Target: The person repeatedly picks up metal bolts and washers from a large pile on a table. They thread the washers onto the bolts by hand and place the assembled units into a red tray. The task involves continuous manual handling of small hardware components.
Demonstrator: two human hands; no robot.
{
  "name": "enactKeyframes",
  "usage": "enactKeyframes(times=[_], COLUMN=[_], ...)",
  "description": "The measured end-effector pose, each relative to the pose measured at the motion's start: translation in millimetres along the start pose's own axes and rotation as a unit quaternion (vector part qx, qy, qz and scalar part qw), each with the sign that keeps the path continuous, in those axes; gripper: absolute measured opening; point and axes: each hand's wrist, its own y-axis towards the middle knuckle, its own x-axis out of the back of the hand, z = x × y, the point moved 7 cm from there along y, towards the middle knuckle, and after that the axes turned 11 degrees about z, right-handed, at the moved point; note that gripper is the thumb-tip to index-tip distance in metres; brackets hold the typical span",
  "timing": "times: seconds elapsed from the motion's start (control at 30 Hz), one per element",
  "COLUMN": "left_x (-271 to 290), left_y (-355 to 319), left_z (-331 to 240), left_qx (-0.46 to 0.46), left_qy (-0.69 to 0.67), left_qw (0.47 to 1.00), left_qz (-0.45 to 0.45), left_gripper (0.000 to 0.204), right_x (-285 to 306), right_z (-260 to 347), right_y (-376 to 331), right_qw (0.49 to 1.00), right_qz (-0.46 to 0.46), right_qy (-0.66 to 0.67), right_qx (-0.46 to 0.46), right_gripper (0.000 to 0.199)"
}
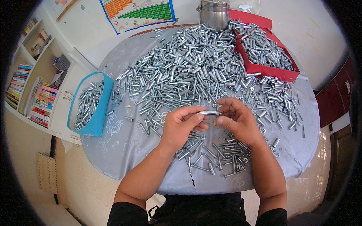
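A person seated at a round bench [120,150] holds 1 small, shiny metal piece [208,113] in front of the body, above the near part of the bench. The left hand [183,122] grasps it between thumb and fingers. The right hand [238,122] is curled at its other end, fingertips close around it; whether they grip or only touch, I cannot tell. The piece lies nearly level between the 2 hands, probably so that each end stays reachable.

Beyond the hands spreads a big heap of bolts and metal tubes [177,67], likely left loose for easy picking. A smaller scatter of bolts [226,156] lies near the body, between the forearms. A blue box [100,120] at the left and a red box [296,74] at the far right hold more metal parts, their walls seemingly there to stop them rolling away.

The bench wears a silvery grey patterned cloth, creased, with a dark, jagged mark [193,182] by the near edge. A steel pot [215,17] stands at the back, beneath a wall with a colourful chart [139,14]. To the left are bookshelves [53,40]; below, a pale floor [86,165].
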Motion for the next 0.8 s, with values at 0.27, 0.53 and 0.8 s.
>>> enactKeyframes(times=[0.27,0.53,0.8], left_x=[0.2,-3.0,-6.7], left_y=[-0.5,0.2,-3.6], left_z=[1.0,-0.6,-9.7], left_qx=[-0.001,0.015,-0.009], left_qy=[0.006,0.010,0.058], left_qw=[1.000,1.000,0.998], left_qz=[0.001,-0.006,-0.007], left_gripper=[0.023,0.024,0.023], right_x=[-1.0,-1.0,0.6], right_z=[3.6,4.5,3.1], right_y=[-1.0,-1.2,-1.6], right_qw=[1.000,0.997,0.998], right_qz=[-0.006,0.010,0.033], right_qy=[0.022,0.080,0.052], right_qx=[0.013,0.010,-0.011], right_gripper=[0.016,0.016,0.015])
